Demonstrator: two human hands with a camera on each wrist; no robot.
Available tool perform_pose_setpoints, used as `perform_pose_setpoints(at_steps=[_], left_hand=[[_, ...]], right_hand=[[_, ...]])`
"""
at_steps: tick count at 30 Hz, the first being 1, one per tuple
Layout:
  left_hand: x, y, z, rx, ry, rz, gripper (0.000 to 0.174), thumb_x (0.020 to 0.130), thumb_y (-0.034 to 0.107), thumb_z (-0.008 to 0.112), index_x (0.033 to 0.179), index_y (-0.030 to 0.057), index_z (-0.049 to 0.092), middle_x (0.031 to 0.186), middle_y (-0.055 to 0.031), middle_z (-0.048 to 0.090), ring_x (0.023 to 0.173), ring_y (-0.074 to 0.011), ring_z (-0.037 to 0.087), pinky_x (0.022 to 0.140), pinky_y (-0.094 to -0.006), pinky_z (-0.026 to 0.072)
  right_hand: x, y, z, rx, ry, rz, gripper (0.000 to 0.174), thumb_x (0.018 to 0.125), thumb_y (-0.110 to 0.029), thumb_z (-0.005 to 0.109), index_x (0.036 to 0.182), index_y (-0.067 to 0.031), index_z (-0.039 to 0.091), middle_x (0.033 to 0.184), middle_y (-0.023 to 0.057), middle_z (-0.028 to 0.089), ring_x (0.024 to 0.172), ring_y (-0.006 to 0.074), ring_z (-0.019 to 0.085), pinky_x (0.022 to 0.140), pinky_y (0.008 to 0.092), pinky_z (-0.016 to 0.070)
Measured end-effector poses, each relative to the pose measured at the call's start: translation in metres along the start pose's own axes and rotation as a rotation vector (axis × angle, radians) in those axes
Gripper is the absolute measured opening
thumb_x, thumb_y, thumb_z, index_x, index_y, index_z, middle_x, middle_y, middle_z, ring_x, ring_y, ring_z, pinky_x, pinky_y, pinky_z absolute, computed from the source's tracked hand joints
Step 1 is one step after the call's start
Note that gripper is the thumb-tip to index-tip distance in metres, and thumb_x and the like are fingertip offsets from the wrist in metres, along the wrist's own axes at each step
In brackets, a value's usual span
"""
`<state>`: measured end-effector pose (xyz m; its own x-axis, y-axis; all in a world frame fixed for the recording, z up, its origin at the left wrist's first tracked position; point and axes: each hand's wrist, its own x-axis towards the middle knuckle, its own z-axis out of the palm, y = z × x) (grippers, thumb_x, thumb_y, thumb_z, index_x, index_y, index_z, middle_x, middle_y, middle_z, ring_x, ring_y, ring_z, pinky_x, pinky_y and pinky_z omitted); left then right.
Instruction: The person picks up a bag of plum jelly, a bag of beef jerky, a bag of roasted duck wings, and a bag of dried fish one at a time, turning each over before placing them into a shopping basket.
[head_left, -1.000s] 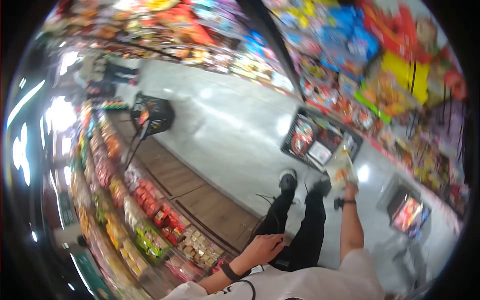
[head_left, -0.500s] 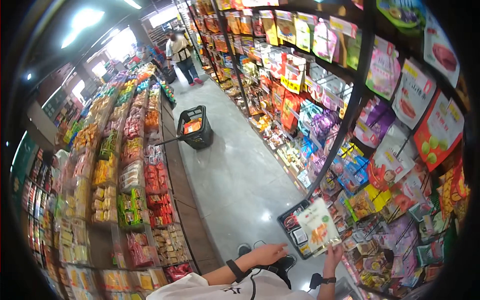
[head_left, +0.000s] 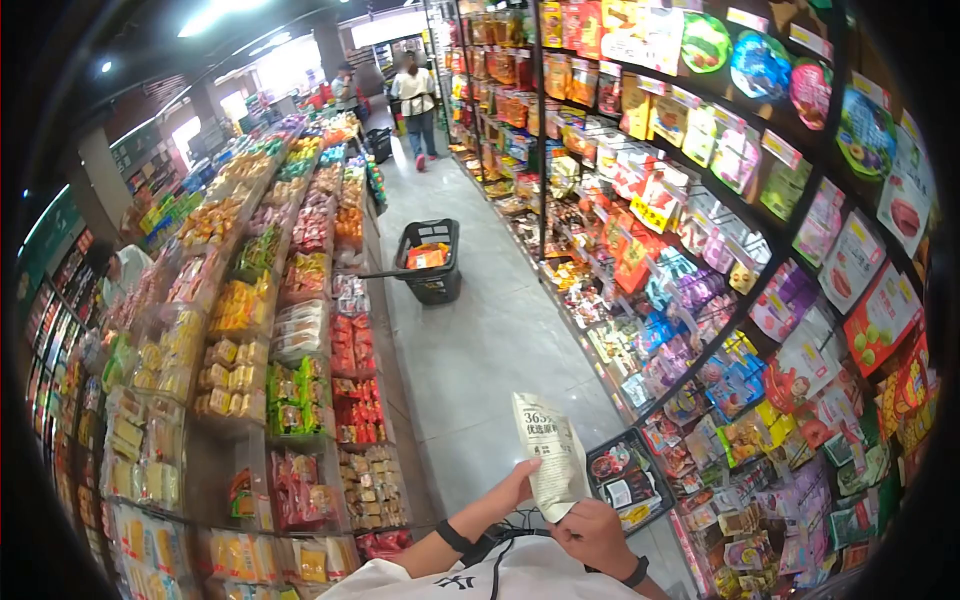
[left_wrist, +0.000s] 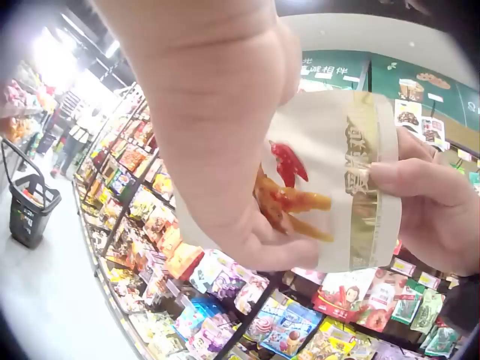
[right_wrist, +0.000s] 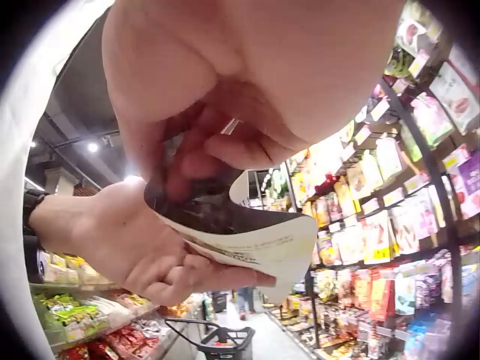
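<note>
A cream snack pouch (head_left: 550, 450) is held between my two hands, its side with dark printed text facing up in the head view. Its other side, in the left wrist view, shows a picture of chicken feet and red chilies (left_wrist: 289, 195) beside a gold band. My left hand (head_left: 512, 490) grips the pouch's left edge, thumb on the text side and fingers over the picture. Gripping the near right end is my right hand (head_left: 598, 540), and in the left wrist view its thumb (left_wrist: 420, 180) presses on the gold band.
A dark basket (head_left: 660, 468) holding packs stands at my right by a rack of hanging snack bags (head_left: 735, 355). Stepped bins of sweets (head_left: 300, 330) line the left. Ahead, a black basket (head_left: 437, 290) with a long handle sits in the aisle; people (head_left: 415, 95) stand farther off.
The pouch has moved left from beside the right basket to in front of me and been turned over. My left hand, free before, now holds it too. The head view has lifted toward the aisle.
</note>
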<state>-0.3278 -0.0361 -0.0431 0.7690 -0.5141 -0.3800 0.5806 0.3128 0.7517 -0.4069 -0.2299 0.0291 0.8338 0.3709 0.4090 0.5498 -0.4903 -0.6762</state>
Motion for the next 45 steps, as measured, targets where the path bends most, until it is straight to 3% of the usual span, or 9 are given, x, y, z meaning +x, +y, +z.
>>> perform_pose_setpoints(at_steps=[5, 8, 11, 14, 17, 20, 26, 35, 45], left_hand=[[-0.05, 0.032, -0.054, -0.2, 0.083, -0.007, 0.065, 0.096, 0.031, 0.05, 0.147, -0.0079, 0.045, 0.141, -0.0256, 0.058, 0.125, -0.034, 0.063, 0.108, -0.0452, 0.0496], [-0.065, 0.043, -0.064, -0.258, 0.076, 0.056, 0.064, 0.094, 0.027, 0.051, 0.147, -0.0084, 0.045, 0.141, -0.0254, 0.058, 0.125, -0.0353, 0.063, 0.109, -0.0451, 0.0498], [-0.066, 0.046, -0.067, -0.248, 0.047, 0.075, 0.066, 0.092, 0.024, 0.053, 0.149, -0.0079, 0.043, 0.142, -0.0242, 0.058, 0.127, -0.0349, 0.062, 0.109, -0.0444, 0.049], [-0.055, 0.039, -0.063, -0.144, -0.045, 0.096, 0.066, 0.092, 0.023, 0.055, 0.15, -0.0069, 0.043, 0.144, -0.0212, 0.057, 0.129, -0.0315, 0.06, 0.11, -0.0423, 0.0471], [-0.045, 0.045, -0.04, 0.009, -0.1, 0.087, 0.064, 0.092, 0.021, 0.057, 0.149, -0.0061, 0.045, 0.144, -0.018, 0.057, 0.131, -0.0276, 0.057, 0.112, -0.0396, 0.0442], [-0.025, 0.044, -0.021, 0.15, -0.121, 0.063, 0.063, 0.093, 0.02, 0.057, 0.149, -0.0056, 0.045, 0.145, -0.0159, 0.057, 0.132, -0.0248, 0.055, 0.113, -0.0383, 0.042], [0.026, 0.035, 0.014, 0.291, -0.242, 0.084, 0.059, 0.094, 0.016, 0.055, 0.149, -0.005, 0.046, 0.147, -0.015, 0.055, 0.133, -0.0234, 0.053, 0.114, -0.0383, 0.0403], [0.067, 0.03, 0.062, 0.393, -0.263, 0.016, 0.066, 0.091, 0.021, 0.057, 0.149, -0.0059, 0.044, 0.15, -0.0167, 0.052, 0.135, -0.026, 0.052, 0.115, -0.039, 0.04], [0.087, 0.052, 0.04, 0.343, -0.232, -0.068, 0.063, 0.09, 0.018, 0.052, 0.147, -0.0076, 0.047, 0.144, -0.0161, 0.058, 0.132, -0.0259, 0.055, 0.113, -0.0385, 0.0425]], right_hand=[[0.035, -0.033, 0.033, 0.539, -0.384, 0.157, 0.032, 0.084, -0.012, 0.083, 0.068, -0.0079, 0.056, 0.068, 0.0038, 0.063, 0.065, 0.0185, 0.063, 0.061, 0.0301, 0.0483], [0.044, -0.029, 0.035, 0.505, -0.327, 0.274, 0.031, 0.087, -0.011, 0.082, 0.069, -0.0063, 0.057, 0.067, 0.0029, 0.063, 0.067, 0.0124, 0.064, 0.061, 0.0269, 0.0479], [0.048, -0.005, 0.034, 0.346, 0.06, 0.205, 0.021, 0.087, -0.008, 0.079, 0.08, -0.0036, 0.06, 0.077, 0.0038, 0.065, 0.07, 0.01, 0.063, 0.06, 0.0265, 0.0477], [0.054, 0.022, 0.028, 0.534, 0.312, 0.336, 0.024, 0.087, 0.0, 0.074, 0.103, -0.0026, 0.057, 0.099, 0.0076, 0.065, 0.086, 0.01, 0.064, 0.073, 0.0272, 0.0514], [0.052, 0.042, 0.015, 0.507, 0.248, 0.356, 0.047, 0.088, 0.001, 0.072, 0.126, -0.0038, 0.045, 0.108, 0.0086, 0.061, 0.096, 0.0123, 0.063, 0.081, 0.0279, 0.0523], [0.043, 0.047, 0.008, 0.69, 0.269, 0.414, 0.058, 0.089, 0.001, 0.071, 0.134, -0.0052, 0.035, 0.115, 0.0123, 0.063, 0.105, 0.0165, 0.065, 0.091, 0.0303, 0.0527], [0.027, 0.069, -0.026, 0.756, 0.379, 0.438, 0.08, 0.086, -0.001, 0.078, 0.144, -0.0028, 0.023, 0.125, 0.0175, 0.068, 0.109, 0.0214, 0.069, 0.092, 0.0324, 0.0555], [0.006, 0.107, -0.071, 0.805, 0.392, 0.539, 0.062, 0.086, -0.004, 0.08, 0.137, 0.0019, 0.046, 0.12, 0.0135, 0.071, 0.106, 0.0172, 0.071, 0.088, 0.0296, 0.0573], [0.04, 0.117, -0.058, 0.829, 0.43, 0.551, 0.057, 0.087, -0.005, 0.082, 0.133, 0.0017, 0.048, 0.118, 0.0144, 0.072, 0.104, 0.0166, 0.071, 0.089, 0.0303, 0.0571]])
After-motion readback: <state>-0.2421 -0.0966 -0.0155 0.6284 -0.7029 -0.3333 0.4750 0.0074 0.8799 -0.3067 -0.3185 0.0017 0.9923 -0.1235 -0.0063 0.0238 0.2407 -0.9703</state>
